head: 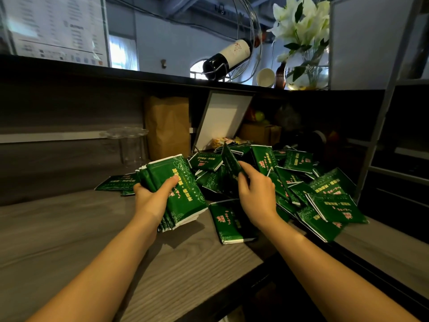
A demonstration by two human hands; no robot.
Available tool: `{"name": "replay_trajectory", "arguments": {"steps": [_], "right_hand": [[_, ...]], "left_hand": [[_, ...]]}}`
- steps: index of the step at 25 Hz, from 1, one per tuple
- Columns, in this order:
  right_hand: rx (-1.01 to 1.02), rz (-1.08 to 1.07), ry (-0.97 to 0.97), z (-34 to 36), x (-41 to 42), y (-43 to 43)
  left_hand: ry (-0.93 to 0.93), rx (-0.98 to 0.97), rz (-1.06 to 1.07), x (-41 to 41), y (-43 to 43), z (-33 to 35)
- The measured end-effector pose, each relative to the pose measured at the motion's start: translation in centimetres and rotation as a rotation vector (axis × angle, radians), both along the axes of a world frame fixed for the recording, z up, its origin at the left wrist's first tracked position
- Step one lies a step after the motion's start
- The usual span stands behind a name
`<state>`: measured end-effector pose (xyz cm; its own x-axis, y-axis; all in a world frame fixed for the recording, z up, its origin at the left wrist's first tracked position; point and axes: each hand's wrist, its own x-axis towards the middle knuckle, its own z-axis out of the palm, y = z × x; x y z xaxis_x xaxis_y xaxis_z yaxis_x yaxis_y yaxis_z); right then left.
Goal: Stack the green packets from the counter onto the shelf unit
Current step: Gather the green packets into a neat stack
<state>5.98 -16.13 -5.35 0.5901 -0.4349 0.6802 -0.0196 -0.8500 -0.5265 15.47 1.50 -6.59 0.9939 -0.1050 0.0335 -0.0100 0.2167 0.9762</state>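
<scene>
Several flat green packets with white edges lie in a loose pile (301, 182) on the grey wooden counter (69, 240). My left hand (152, 196) grips a thick stack of green packets (178, 191), thumb on top, held just above the counter. My right hand (255, 194) pinches a single green packet (229, 160) and holds it upright above the pile. One packet (226, 223) lies alone between my two hands. A grey metal shelf unit (394, 89) stands at the right edge.
A brown paper bag (167, 126) and a tilted white board (222, 117) lean against the back wall. A clear glass jar (132, 145) stands to the left. The ledge above holds a wine bottle (228, 58) in a wire rack and a vase of flowers (306, 66).
</scene>
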Motion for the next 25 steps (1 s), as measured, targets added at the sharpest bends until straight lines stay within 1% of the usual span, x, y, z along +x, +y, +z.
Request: {"name": "replay_trajectory", "arguments": {"steps": [2, 4, 6, 8, 12, 15, 17, 19, 20, 21, 22, 24, 25], "right_hand": [[-0.018, 0.112, -0.131, 0.0, 0.2, 1.2], [-0.119, 0.217, -0.181, -0.4, 0.5, 2.7], [-0.245, 0.272, -0.162, -1.2, 1.2, 4.0], [-0.324, 0.296, -0.154, -2.1, 1.8, 4.7], [-0.473, 0.322, -0.113, -2.4, 2.2, 4.9], [-0.510, 0.387, -0.094, -2.3, 1.7, 4.9], [-0.407, 0.484, -0.047, -2.0, 1.3, 5.0], [-0.134, 0.571, -0.015, -1.3, 1.2, 5.2], [0.023, 0.572, -0.032, -0.9, 1.4, 5.2], [0.143, 0.535, -0.049, -0.5, 1.6, 5.2], [0.221, 0.467, -0.049, -0.2, 2.0, 5.1], [0.367, 0.362, 0.026, 0.4, 2.6, 5.0], [0.477, 0.359, 0.076, 0.7, 2.7, 5.0]], "left_hand": [[-0.007, 0.039, 0.029, 0.1, 0.0, -0.1], [-0.012, 0.056, 0.041, 0.0, 0.0, -0.1], [-0.005, 0.062, 0.050, -0.4, -0.3, 0.0], [0.022, 0.039, 0.026, -0.7, -0.5, 0.2], [-0.029, -0.002, -0.013, -1.5, -0.7, 0.5], [-0.006, 0.003, -0.042, -1.4, -0.6, 0.5], [0.014, -0.019, -0.023, -1.1, -0.4, 0.4], [0.031, -0.042, -0.003, -0.7, -0.2, 0.3], [0.026, -0.051, 0.002, -0.7, -0.2, 0.3], [0.016, -0.058, 0.008, -0.6, -0.1, 0.2], [0.010, -0.066, 0.010, -0.5, -0.1, 0.2], [-0.008, -0.080, -0.011, -0.5, -0.1, 0.2], [-0.015, -0.078, -0.019, -0.4, 0.0, 0.2]]}}
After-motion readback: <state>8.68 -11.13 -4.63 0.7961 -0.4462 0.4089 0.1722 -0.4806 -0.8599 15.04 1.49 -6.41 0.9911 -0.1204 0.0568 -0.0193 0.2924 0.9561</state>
